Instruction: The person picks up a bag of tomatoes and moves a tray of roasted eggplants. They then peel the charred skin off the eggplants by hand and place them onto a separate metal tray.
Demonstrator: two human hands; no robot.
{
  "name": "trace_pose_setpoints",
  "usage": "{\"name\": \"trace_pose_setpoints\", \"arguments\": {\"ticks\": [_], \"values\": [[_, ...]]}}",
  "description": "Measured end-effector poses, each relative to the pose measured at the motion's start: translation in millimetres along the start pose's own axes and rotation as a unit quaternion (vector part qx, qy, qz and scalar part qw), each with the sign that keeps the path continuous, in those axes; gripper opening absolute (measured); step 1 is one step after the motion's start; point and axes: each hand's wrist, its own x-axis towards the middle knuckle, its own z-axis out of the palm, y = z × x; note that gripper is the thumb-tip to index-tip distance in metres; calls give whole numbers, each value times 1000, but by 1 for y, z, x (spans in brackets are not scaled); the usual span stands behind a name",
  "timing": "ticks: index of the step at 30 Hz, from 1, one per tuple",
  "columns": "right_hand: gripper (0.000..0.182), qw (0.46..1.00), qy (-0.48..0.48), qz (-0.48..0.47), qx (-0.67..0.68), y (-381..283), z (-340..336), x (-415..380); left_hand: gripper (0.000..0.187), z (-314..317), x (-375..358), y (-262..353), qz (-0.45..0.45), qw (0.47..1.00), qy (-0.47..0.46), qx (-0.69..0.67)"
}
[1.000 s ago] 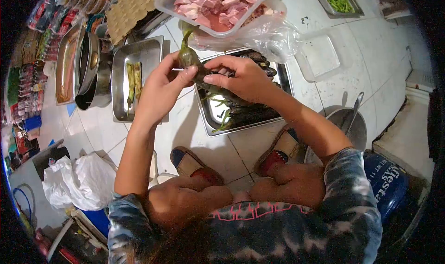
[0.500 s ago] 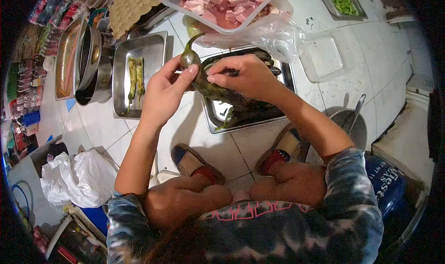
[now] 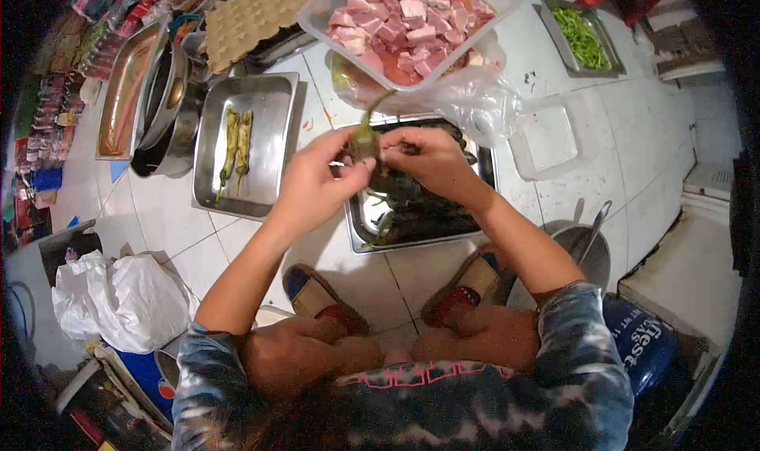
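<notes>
My left hand [image 3: 317,183] grips a charred eggplant [image 3: 365,142] near its cap, the green stem pointing up and away. Against the eggplant's side, the fingers of my right hand [image 3: 435,162] are pinched together at its dark skin. Its lower end is hard to make out against the pile behind. Beneath both hands, a metal tray [image 3: 372,247] holds several blackened eggplants [image 3: 435,217]. To the left, two peeled eggplants [image 3: 243,146] lie side by side in another metal tray [image 3: 273,95].
A plastic tub of cubed raw meat [image 3: 412,23] stands beyond my hands, beside a clear plastic bag [image 3: 475,106]. Green vegetables fill a small tray [image 3: 582,43] at far right. A pot [image 3: 566,253] with a utensil sits right; a white bag [image 3: 134,300] lies left.
Both hands have shifted right in view with the eggplant, which is now more upright. My right fingers have moved closer to its cap. The view itself has also shifted slightly.
</notes>
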Motion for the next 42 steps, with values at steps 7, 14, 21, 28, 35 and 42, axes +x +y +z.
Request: {"name": "trace_pose_setpoints", "arguments": {"ticks": [7, 14, 21, 28, 35, 42], "values": [[22, 994, 28, 107, -4, 25, -1, 9, 37, -2, 0, 3, 75, 992, -15, 99], [17, 992, -72, 89, -48, 44, -18, 1, 35, -9, 0, 6, 90, 988, -40, 119], [30, 961, -117, -62, -241, 4, -13, -7, 36, -6, 2, 0, 60, 990, -26, 127], [32, 984, -87, -38, -149, -1, -13, 0, 33, -10, 8, -3, -48, 999, -17, -3], [22, 979, -39, -98, -176, -4, -8, 0, 29, -3, 11, -13, -10, 990, 65, -126], [16, 971, 18, -147, -188, -6, -3, -3, 26, -4, 10, -4, -71, 970, 59, -226]]}}
